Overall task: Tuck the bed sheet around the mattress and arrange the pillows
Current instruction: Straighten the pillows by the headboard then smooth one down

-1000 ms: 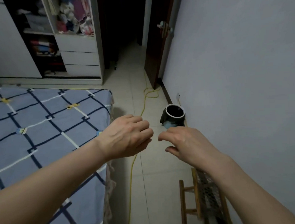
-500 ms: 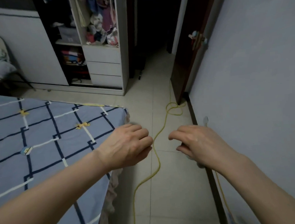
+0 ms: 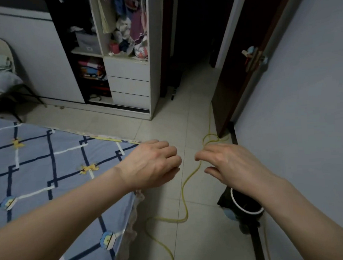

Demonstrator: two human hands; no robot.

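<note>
A blue bed sheet (image 3: pixel 50 170) with a dark and white lattice pattern covers the mattress at the lower left. Its corner lies just under my left hand, and a pale frilled edge (image 3: pixel 133 216) hangs down the bed's side. My left hand (image 3: pixel 152 166) hovers above that corner, fingers loosely curled, holding nothing. My right hand (image 3: pixel 227 164) floats over the floor to the right, fingers relaxed and empty. No pillows are in view.
A yellow cord (image 3: pixel 186 180) snakes across the tiled floor between bed and wall. A dark bin with a white rim (image 3: pixel 246 207) stands by the right wall. An open wardrobe (image 3: pixel 129 80) and a dark open door (image 3: pixel 248 71) lie ahead. A chair with clothes (image 3: pixel 1 78) stands at far left.
My view has lifted and swung left, showing more of the wardrobe, the doorway and the chair. Both hands keep about the same pose, empty, near the bed corner.
</note>
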